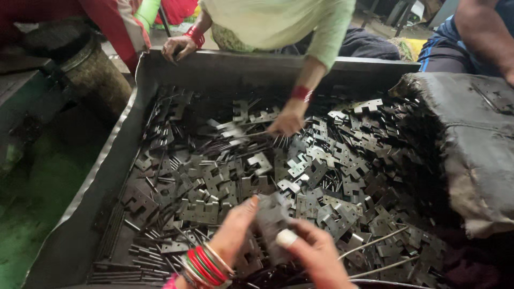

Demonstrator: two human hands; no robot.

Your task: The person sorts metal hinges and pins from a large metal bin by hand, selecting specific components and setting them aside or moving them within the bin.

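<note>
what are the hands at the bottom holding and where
Both the left hand and right hand pinch a small stack of flat metal plates, left on its left edge, right on its lower end.

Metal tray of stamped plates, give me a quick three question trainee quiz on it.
1. True or false: the left hand and right hand together hold a small stack of plates.
2. What is the co-worker's hand doing? A) reaching into the loose plates B) resting on the dark cloth
3. What lies bundled in the metal tray at its lower left?

Key: 1 true; 2 A; 3 thin metal strips.
</note>
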